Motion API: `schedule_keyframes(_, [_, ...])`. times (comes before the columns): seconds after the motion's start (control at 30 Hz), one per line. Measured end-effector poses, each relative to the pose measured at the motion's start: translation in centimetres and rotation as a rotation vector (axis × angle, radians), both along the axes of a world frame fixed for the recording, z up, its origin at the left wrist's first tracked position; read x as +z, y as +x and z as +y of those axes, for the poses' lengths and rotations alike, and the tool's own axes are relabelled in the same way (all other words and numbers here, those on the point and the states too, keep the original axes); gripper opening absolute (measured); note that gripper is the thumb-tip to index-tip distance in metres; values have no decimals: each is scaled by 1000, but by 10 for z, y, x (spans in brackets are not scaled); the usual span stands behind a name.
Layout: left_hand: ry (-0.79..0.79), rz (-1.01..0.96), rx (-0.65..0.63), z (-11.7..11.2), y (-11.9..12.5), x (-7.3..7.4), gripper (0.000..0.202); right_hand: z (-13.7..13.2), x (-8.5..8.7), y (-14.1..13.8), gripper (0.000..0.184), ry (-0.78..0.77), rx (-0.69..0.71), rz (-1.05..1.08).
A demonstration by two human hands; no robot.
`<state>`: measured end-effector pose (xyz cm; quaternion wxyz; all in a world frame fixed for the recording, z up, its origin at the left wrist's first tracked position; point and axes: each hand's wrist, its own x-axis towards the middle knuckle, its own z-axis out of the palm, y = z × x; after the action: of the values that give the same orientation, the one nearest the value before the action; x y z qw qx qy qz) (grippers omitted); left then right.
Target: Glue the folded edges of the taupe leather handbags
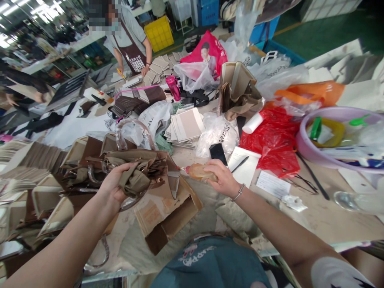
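Note:
In front of me lies a brown handbag (163,188) on its side, resting on an open cardboard box (159,216). My left hand (115,186) is closed on the bag's bunched olive-brown lining (136,180). A squeeze bottle (199,172) with amber contents, seemingly glue, is gripped in my right hand (223,179). Its reddish nozzle points left at the bag's open edge; I cannot tell whether the tip touches it. A curved handle in clear wrap shows beyond the bag.
Several part-made bags (54,200) crowd the left. Beyond my right hand lie a black phone (218,153), a notepad with a pen (243,164) and a red plastic bag (270,140). A purple basin (303,136) stands at right. A co-worker in an apron (132,52) stands across the table.

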<state>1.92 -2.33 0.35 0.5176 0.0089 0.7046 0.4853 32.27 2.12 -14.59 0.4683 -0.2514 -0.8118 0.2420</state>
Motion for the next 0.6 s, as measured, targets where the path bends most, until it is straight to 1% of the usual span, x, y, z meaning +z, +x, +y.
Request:
schedule_keyframes(0.1, [8,-12,-8,2,-2,-3,15,0,3,1,26,-28,-9,16])
schedule_keyframes(0.27, [2,-33,-33,3,-3,-6,15,5,22,-2,33,-35,-55,148])
schedule_keyframes(0.33, [-1,-31,-36,3,-2,-5,15,8,24,-5,34,-29,-67,173])
schedule_keyframes(0.43, [-1,-24,-22,3,-1,-3,14,8,17,-8,34,-34,-60,155])
schedule_keyframes(0.6, [-9,-45,-8,4,-1,-3,16,1,-12,-11,29,-91,-25,59])
